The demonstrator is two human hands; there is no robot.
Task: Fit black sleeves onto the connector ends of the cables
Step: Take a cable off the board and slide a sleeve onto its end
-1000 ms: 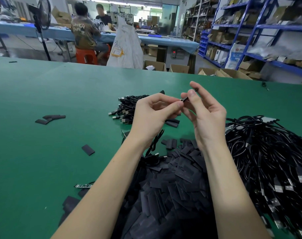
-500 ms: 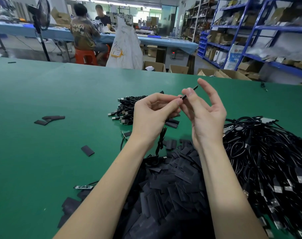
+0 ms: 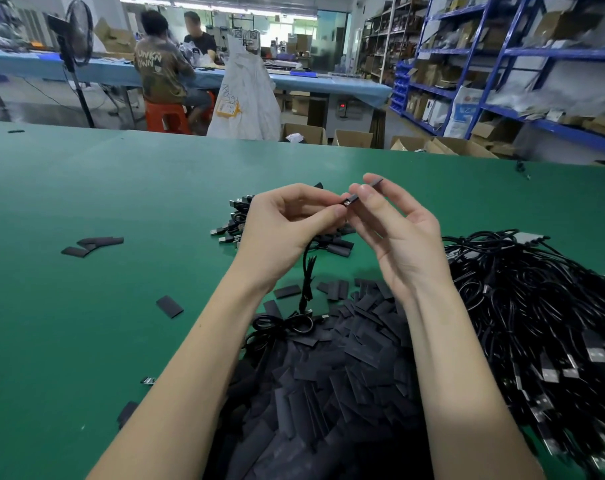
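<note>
My left hand [image 3: 280, 230] pinches the connector end [image 3: 346, 201] of a black cable [image 3: 306, 282], which hangs from that hand down to the green table [image 3: 86, 306]. My right hand [image 3: 394, 230] pinches a black sleeve [image 3: 370, 187] between thumb and forefinger, its near end meeting the connector tip. A big heap of loose black sleeves [image 3: 328, 393] lies below my forearms. A large tangle of black cables [image 3: 543, 306] with metal plugs spreads to the right. Behind my hands lies a smaller bunch of cables [image 3: 235, 220].
Stray sleeves [image 3: 93, 244] lie at the left, with another [image 3: 169, 306] nearer me. Beyond the far table edge stand a white sack [image 3: 245, 95], cardboard boxes [image 3: 349, 138], a fan on a stand [image 3: 76, 46], blue shelving [image 3: 502, 81] and two seated people [image 3: 162, 77].
Both hands have shifted slightly right and up. The sleeve has turned between my right fingers and now lines up end to end with the connector in my left hand.
</note>
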